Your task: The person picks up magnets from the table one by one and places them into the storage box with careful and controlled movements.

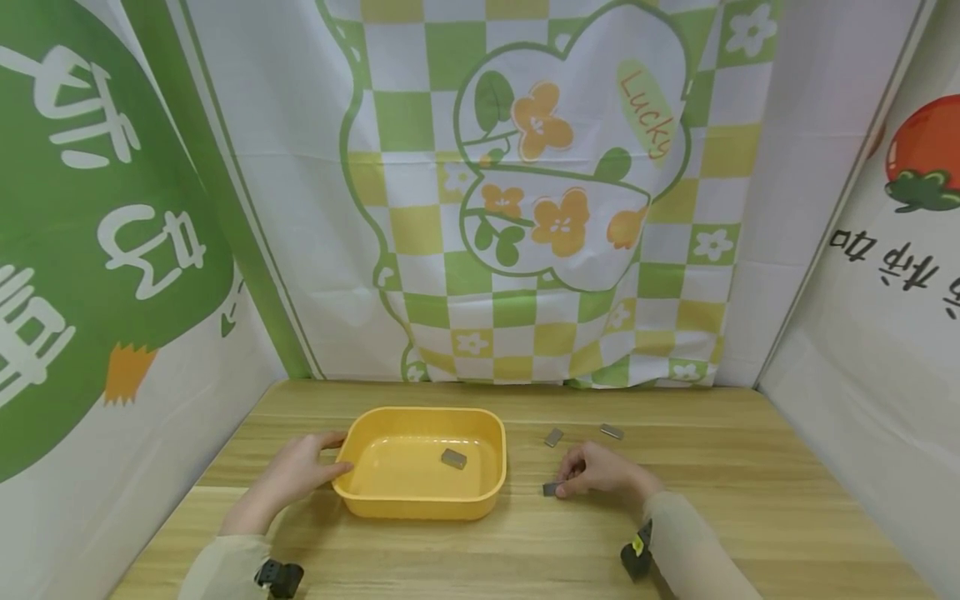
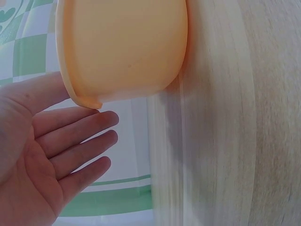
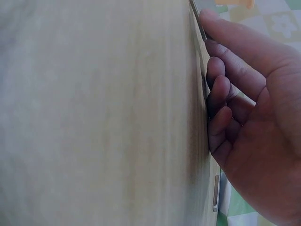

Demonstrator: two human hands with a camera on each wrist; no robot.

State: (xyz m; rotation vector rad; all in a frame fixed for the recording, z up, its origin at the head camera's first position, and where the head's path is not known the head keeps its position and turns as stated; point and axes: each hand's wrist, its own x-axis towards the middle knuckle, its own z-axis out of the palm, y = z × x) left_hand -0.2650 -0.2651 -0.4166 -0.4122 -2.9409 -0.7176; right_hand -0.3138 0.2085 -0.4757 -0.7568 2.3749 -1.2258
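A yellow plastic basin (image 1: pixel 420 508) rests on the table, and one small grey metal block (image 1: pixel 453 458) lies on its floor. My left hand (image 1: pixel 300 467) holds the basin at its left end. Its thumb laps over the rim, while the other fingers (image 2: pixel 89 141) extend outside, fairly straight. To the right of the basin, my right hand (image 1: pixel 596 471) pinches another flat grey block (image 1: pixel 551 489) by its right end, low at the tabletop. In the right wrist view the remaining fingers (image 3: pixel 218 89) curl in beside the wood.
Beyond the right hand lie two more grey blocks, one (image 1: pixel 553 437) nearer the basin and one (image 1: pixel 612 431) farther right. Patterned cloth (image 1: pixel 420 333) hangs along the table's back edge, with printed panels on both sides. The wooden table (image 1: pixel 465 558) extends toward the front.
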